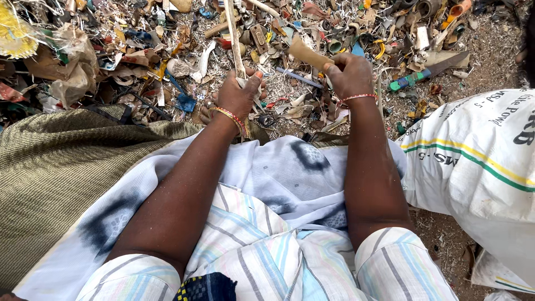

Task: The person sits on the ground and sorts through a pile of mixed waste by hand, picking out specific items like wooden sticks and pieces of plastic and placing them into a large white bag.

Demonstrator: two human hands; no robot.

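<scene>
The left hand (238,96) is clenched on a long pale strip (234,39) running toward 12 o'clock; the right hand (348,75) grasps a tan wooden handle (306,54). Both are best kept firm, strokes directed away from the lap. A scrap heap (139,50) crowds 10 to 1 o'clock; the white sack (479,161) bounds 3 o'clock.

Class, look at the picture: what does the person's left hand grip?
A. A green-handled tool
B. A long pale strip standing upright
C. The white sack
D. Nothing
B: the left hand is closed around a long pale strip that rises from the fist over the scrap pile.
</scene>
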